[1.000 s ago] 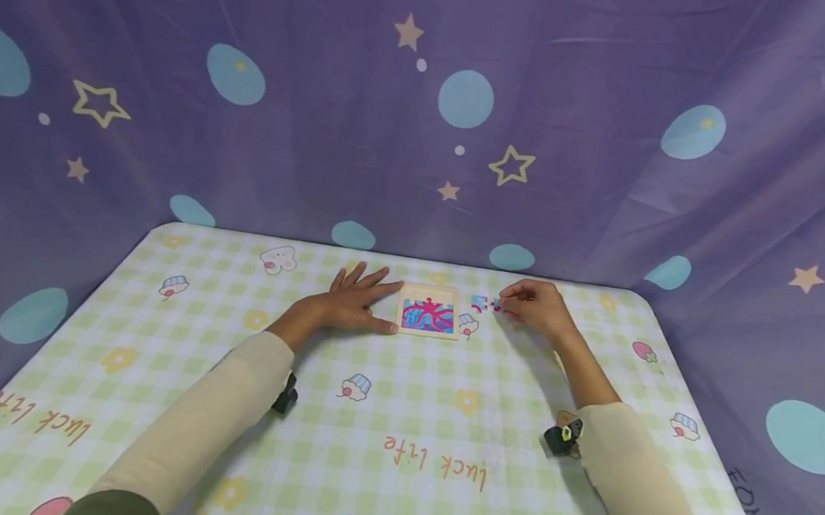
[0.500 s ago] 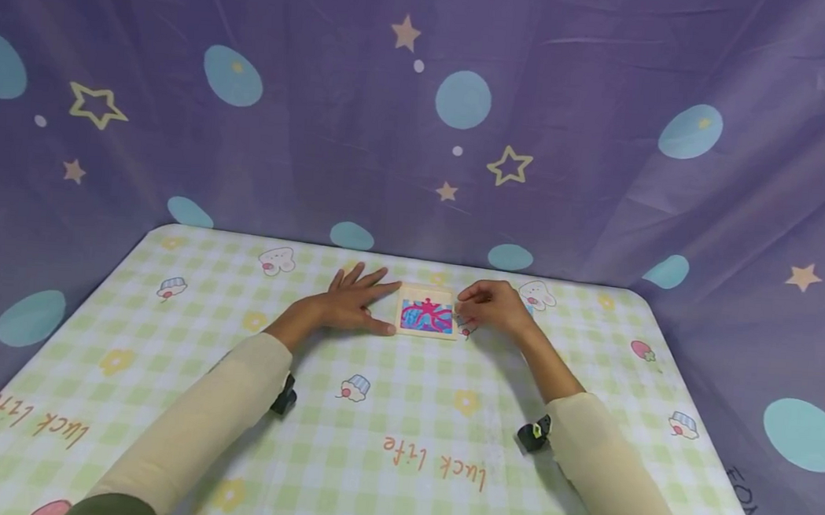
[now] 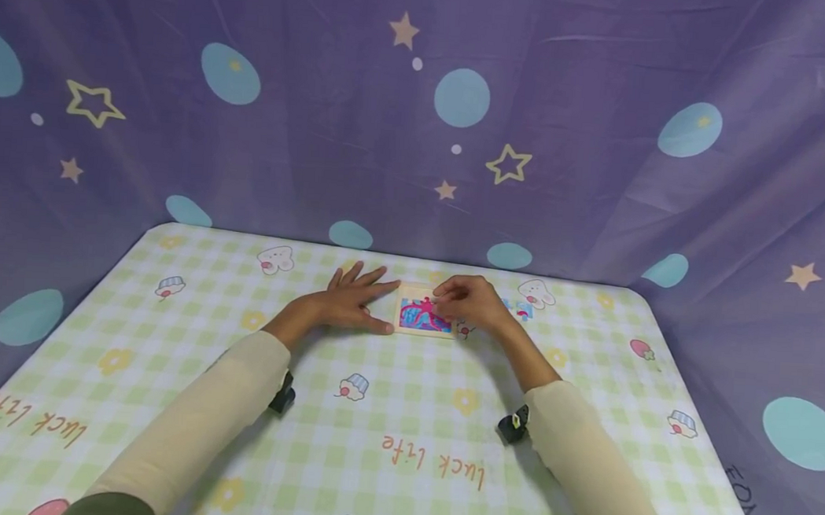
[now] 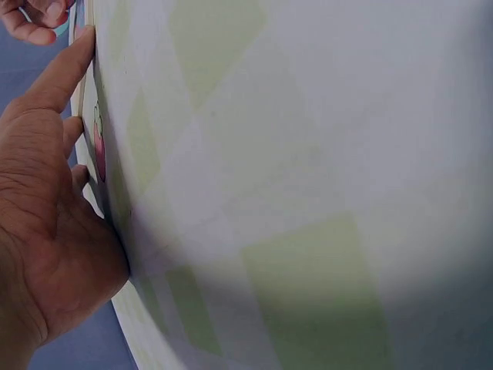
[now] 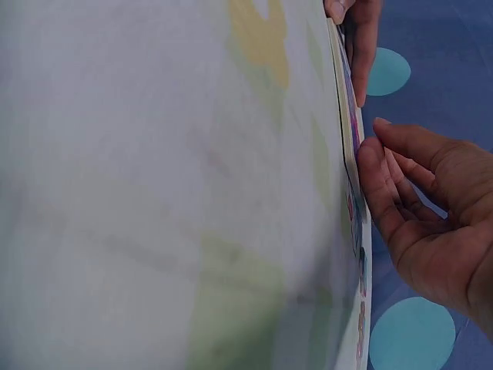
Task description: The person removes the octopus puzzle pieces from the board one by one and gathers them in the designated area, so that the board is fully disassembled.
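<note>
A shallow wooden puzzle tray (image 3: 425,334) lies near the back of the table, holding an octopus jigsaw (image 3: 416,315) in pink, blue and purple. My left hand (image 3: 346,304) spreads its fingers at the tray's left side, thumb and index fingertip against the frame. Over the upper right of the puzzle is my right hand (image 3: 478,302), thumb and fingers pinching a small puzzle piece that they almost wholly hide. The right wrist view shows its fingertips (image 5: 370,154) close above the tray. Loose blue and pink puzzle pieces (image 3: 523,310) lie right of the tray, partly behind the right hand.
A green-and-white checked tablecloth (image 3: 405,383) with printed cupcakes and flowers covers the table. Behind its back edge hangs a purple curtain (image 3: 319,165) with stars and dots. Dark wrist cameras (image 3: 513,425) are strapped at both sleeves.
My right hand has moved left from the loose pieces, past the tray's right edge, to above the puzzle. The left hand stays at the frame.
</note>
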{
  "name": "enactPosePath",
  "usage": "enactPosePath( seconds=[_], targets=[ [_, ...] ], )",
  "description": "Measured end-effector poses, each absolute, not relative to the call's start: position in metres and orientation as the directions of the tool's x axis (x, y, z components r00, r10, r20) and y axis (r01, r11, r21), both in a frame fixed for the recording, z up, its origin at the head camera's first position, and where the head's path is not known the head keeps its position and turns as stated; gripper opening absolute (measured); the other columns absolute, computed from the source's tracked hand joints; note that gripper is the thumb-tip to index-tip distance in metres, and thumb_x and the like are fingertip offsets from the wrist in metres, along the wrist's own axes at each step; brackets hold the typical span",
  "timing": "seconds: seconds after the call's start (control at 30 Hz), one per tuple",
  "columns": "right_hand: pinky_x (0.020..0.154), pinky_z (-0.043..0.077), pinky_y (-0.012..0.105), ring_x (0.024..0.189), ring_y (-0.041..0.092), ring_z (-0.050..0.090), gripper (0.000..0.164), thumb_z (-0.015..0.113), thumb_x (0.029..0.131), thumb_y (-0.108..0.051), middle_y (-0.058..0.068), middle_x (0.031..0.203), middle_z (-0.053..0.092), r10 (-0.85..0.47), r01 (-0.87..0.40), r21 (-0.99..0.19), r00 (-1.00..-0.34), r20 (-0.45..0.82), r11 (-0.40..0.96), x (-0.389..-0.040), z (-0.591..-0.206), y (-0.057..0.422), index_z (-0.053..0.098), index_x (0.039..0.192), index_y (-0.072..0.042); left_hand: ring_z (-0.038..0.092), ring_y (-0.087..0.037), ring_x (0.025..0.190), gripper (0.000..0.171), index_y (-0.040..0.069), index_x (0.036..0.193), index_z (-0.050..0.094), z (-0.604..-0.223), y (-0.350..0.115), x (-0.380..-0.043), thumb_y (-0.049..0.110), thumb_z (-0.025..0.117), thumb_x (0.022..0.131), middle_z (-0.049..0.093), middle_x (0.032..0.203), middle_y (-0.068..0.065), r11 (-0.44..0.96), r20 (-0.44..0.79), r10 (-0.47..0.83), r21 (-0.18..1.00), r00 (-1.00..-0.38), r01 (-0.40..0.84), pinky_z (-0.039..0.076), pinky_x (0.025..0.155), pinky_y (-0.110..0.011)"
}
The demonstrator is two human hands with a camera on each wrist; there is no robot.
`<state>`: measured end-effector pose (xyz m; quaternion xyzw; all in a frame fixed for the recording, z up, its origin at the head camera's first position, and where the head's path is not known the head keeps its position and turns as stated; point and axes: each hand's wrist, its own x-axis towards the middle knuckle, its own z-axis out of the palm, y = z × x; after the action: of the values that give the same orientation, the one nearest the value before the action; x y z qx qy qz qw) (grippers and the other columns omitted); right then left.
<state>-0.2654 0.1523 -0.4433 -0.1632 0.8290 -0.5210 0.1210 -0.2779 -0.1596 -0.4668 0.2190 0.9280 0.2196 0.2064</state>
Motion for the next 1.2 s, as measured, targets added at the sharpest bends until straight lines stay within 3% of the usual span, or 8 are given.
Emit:
enactPosePath(
  seconds=[0.2,0.5,0.7,1.2],
  targets=[
    [0.075,0.069,0.031,0.077,0.015,0.077,0.028,0.082,0.097,0.0,0.015,0.101,0.081,-0.424,-0.112,-0.921,-0.904,-0.062,0.373,-0.27,-0.444,0.145,0.078,0.125,0.007,-0.026,-0.034,0.176,0.107,0.044,0.181,0.021,-0.465,-0.159,-0.276,0.079,0.073,0.095,-0.006,0.193,0.008,0.815,-0.3,0.486,0.494,-0.821,0.303,-0.02,0.14,-0.064],
    [0.08,0.06,0.024,0.09,0.012,0.07,0.043,0.094,0.091,-0.006,0.006,0.102,0.079,-0.482,-0.091,-0.902,-0.865,-0.138,0.422,-0.279,-0.443,0.145,0.081,0.132,-0.003,-0.025,-0.039,0.176,0.104,0.038,0.182,0.022,-0.453,-0.156,-0.268,0.073,0.073,0.098,-0.005,0.194,0.002,0.807,-0.293,0.5,0.5,-0.815,0.315,-0.021,0.139,-0.066],
    [0.072,0.058,0.025,0.079,0.012,0.063,0.05,0.089,0.093,0.002,-0.001,0.093,0.07,-0.521,-0.045,-0.896,-0.826,-0.215,0.441,-0.283,-0.44,0.14,0.078,0.142,-0.002,-0.024,-0.043,0.176,0.104,0.035,0.182,0.023,-0.448,-0.156,-0.264,0.071,0.073,0.099,-0.004,0.194,-0.002,0.794,-0.283,0.51,0.519,-0.812,0.317,-0.021,0.138,-0.069],
    [0.071,0.055,0.026,0.073,0.015,0.059,0.044,0.082,0.095,0.009,-0.001,0.087,0.061,-0.55,-0.027,-0.878,-0.789,-0.275,0.478,-0.285,-0.429,0.132,0.073,0.138,0.005,-0.023,-0.044,0.176,0.11,0.038,0.181,0.026,-0.453,-0.156,-0.269,0.081,0.074,0.092,-0.002,0.194,-0.002,0.792,-0.277,0.506,0.524,-0.817,0.314,-0.021,0.137,-0.071]
  ],
)
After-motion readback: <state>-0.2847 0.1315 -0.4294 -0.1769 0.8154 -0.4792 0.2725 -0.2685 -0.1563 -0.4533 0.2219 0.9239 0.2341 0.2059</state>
